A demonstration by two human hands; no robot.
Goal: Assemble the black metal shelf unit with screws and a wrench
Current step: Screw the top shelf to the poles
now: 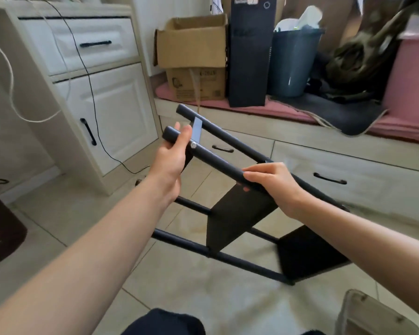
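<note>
**Shelf frame held tilted over a tiled floor**

The floor (203,293) is pale square tile, filling the lower half of the frame. At the upper left stands a cream cabinet (102,76) with a drawer and a door, both with black handles; a black cable (92,97) and a white cord (10,76) hang across it. Along the upper right runs a low platform with drawers (324,165), topped by a pink mat (409,126). On it sit cardboard boxes (194,56), a tall black box (249,54), a blue-grey bin (293,61) and a heap of dark cloth, blurred.

The black metal shelf unit (237,216) is in the centre of the frame, lifted and tipped on its side. Its long tubes run diagonally from the upper left toward the lower right, with free ends pointing to the upper left. Two black shelf panels span the tubes; the lower tubes lie near the floor, though contact cannot be made out.

The left hand (172,158) grasps the nearer upper tube close to its end, fingers wrapped behind it, thumb on top. Just beside the thumb, a silver wrench (197,131) stands on a screw (193,146) in that tube. The right hand (271,182) holds the same tube lower down, fingers curled over it above the middle panel.
</note>
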